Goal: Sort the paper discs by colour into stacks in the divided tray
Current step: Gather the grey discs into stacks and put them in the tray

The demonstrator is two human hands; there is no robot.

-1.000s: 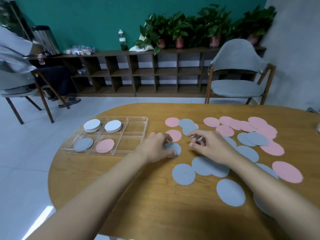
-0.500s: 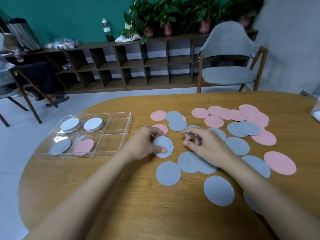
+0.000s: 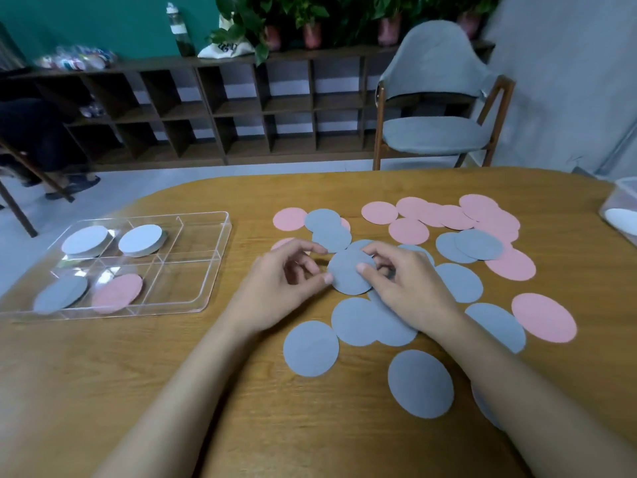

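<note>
Fingers (image 3: pixel 312 249) of left hand (image 3: pixel 275 291) and right hand (image 3: pixel 410 294) pinch 1 grey disc (image 3: pixel 348 274) tilted off the table (image 3: pixel 172 374).

No text can be read. A white bag (image 3: pixel 225 48) on top of the shelf (image 3: pixel 310 105) carries dark printed lettering, too blurred and small to make out. The bottle (image 3: pixel 179 29) just beside it wears a pale band, and no words can be told on it.
</note>
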